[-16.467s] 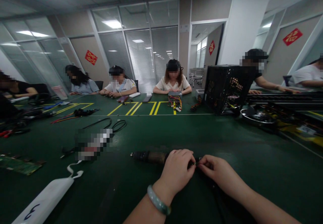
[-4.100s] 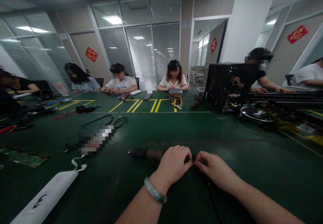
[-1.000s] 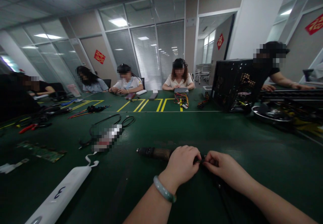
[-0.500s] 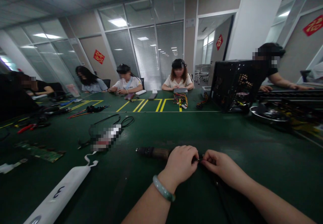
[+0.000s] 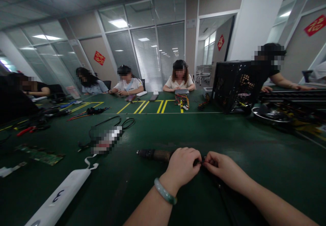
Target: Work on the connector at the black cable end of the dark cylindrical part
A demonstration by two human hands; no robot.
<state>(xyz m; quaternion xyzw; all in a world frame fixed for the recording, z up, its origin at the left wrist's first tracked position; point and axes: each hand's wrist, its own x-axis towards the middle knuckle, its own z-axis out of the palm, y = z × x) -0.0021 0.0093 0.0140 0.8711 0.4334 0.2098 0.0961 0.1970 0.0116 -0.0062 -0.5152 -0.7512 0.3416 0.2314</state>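
As the 2 hands (image 5: 182, 166) (image 5: 225, 171) pinch a tiny part (image 5: 201, 163), the black-and-brown tool (image 5: 156, 154) lies flat, its tip (image 5: 138, 152) silvery

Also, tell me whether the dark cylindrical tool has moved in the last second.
No. The dark cylindrical tool keeps its place against the white strip marked 3, its tip to the right of the strip's far end; only the view shifted slightly.

My table (image 5: 152, 131) is dark green, with yellow stripes (image 5: 163, 106) toward the far edge. My bangle (image 5: 165, 191) is pale grey and green. The tool (image 5: 155, 154) is black and brown, and the cord (image 5: 222, 190) is black.
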